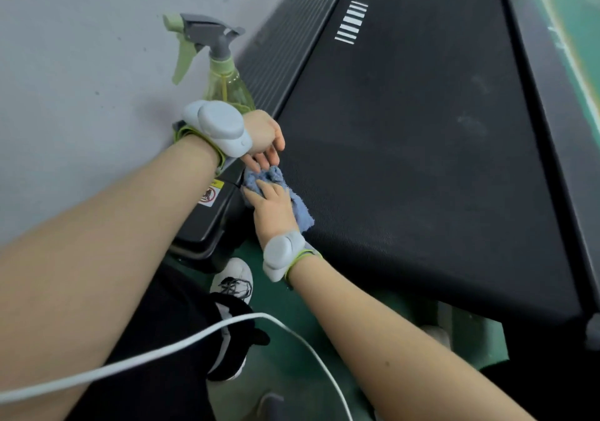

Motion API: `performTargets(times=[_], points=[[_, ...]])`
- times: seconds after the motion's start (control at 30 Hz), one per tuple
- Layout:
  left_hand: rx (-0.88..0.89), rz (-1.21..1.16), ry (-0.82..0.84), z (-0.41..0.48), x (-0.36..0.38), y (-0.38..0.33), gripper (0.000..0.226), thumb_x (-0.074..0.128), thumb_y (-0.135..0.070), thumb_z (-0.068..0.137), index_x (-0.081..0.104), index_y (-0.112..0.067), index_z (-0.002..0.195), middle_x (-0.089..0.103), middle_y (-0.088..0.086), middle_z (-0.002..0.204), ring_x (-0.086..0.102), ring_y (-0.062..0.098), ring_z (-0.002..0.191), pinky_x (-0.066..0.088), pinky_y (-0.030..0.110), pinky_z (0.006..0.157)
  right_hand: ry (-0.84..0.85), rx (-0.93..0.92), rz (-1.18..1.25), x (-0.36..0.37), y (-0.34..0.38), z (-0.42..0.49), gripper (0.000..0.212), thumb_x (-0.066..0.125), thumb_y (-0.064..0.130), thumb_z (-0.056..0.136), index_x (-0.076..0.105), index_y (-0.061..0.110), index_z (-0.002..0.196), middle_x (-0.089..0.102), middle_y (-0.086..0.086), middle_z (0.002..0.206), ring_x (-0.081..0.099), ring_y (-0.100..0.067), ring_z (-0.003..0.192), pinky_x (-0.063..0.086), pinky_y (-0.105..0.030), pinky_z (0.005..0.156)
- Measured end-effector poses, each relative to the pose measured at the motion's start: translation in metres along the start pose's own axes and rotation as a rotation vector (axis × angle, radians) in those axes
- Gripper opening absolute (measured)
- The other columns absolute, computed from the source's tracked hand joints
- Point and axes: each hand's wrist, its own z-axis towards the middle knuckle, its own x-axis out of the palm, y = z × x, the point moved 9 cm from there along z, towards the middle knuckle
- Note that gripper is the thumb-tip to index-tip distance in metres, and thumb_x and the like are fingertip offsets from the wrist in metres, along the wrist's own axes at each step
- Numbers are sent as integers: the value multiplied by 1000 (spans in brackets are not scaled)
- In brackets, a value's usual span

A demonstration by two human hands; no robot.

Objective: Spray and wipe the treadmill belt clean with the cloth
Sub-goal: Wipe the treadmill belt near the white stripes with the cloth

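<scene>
Fingers (256, 193) of right hand (272, 209) press cloth (300, 209) — partly hidden (left hand (264, 135) beside).

Indoor exercise space, seen from my own head as I look down. A treadmill fills most of the view. Its wide black treadmill belt (422, 135) runs from near me to the far edge, with a block of white stripes (352, 22) printed toward the far end. Black side rails (285, 47) flank it left and right, the left one ribbed. A warning sticker (209, 195) sits on the near left corner cover. The floor (292, 355) is painted green, worn pale at the far right. A plain pale grey surface (81, 63) runs along the treadmill's left side, and a green spray bottle (224, 86) stands upright there beside the rail. My white sneaker (232, 279) rests on the green floor. Whether home or gym, I cannot tell.
</scene>
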Motion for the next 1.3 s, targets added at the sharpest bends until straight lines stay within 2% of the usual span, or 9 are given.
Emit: performTargets(times=[0.1, 0.2, 0.4, 0.5, 0.7, 0.93, 1.07, 1.2, 1.3], points=[[-21, -20, 97, -3, 4, -1, 33, 33, 1, 95, 45, -11, 67, 53, 6, 54, 45, 18, 54, 43, 28, 55, -58, -21, -120, -9, -4, -21, 49, 36, 6, 93, 41, 16, 141, 34, -10, 144, 26, -30, 129, 21, -39, 109], [-11, -24, 126, -6, 4, -3, 33, 29, 3, 95, 44, -10, 68, 51, 10, 64, 44, 20, 56, 42, 30, 59, -188, -27, -250, -16, -24, -47, 52, 32, 17, 73, 73, 28, 102, 56, -2, 111, 39, -25, 95, 47, -30, 81], [44, 56, 12, 1, 13, -6, 31, 39, -3, 96, 47, -13, 69, 52, 4, 64, 50, 15, 52, 42, 22, 50, -269, 250, -414, -43, -122, -128, 66, 81, -2, 39, 74, 19, 101, 63, -12, 102, 37, -26, 86, 52, -38, 64], [-9, 48, 139, 2, 17, -8, 32, 35, 0, 96, 48, -11, 69, 59, 4, 47, 54, 14, 39, 48, 20, 43, -280, 511, -395, -59, -164, -160, 66, 77, -13, 35, 74, 15, 95, 66, -16, 95, 52, -34, 78, 51, -40, 59], [62, 120, 72, 6, 34, -29, 31, 39, -1, 96, 47, -13, 68, 53, 4, 63, 50, 16, 52, 44, 24, 51, -192, 656, -110, -49, -129, -110, 48, 37, 0, 92, 44, 18, 136, 39, -18, 131, 32, -35, 125, 30, -44, 96], [127, 97, 204, 9, 86, -82, 30, 34, 0, 93, 53, -10, 71, 53, 8, 68, 49, 13, 45, 48, 22, 44, -220, 309, -273, -60, -126, -102, 58, 65, 3, 76, 53, 21, 130, 49, -7, 125, 47, -29, 112, 39, -35, 89], [191, 158, 184, 17, 121, -104, 28, 41, 1, 94, 62, -1, 113, 48, -1, 67, 47, 10, 53, 41, 20, 51, -130, 625, -282, -78, -238, -169, 57, 44, 3, 88, 41, 28, 138, 34, -4, 140, 33, -29, 125, 31, -36, 95], [272, 239, 216, 19, 147, -122, 37, 38, 5, 92, 59, -2, 123, 55, 5, 80, 53, 10, 54, 37, 5, 38, -165, 1004, -221, -99, -322, -229, 51, 43, 15, 95, 35, 33, 142, 27, -4, 149, 21, -25, 138, 19, -44, 109], [294, 322, 218, 20, 157, -125, 44, 38, 6, 93, 53, -8, 132, 54, 12, 130, 58, 22, 107, 39, 13, 62, -296, 1019, -60, -92, -329, -222, 47, 37, 10, 95, 41, 20, 140, 30, -12, 149, 17, -27, 142, 14, -42, 112]])
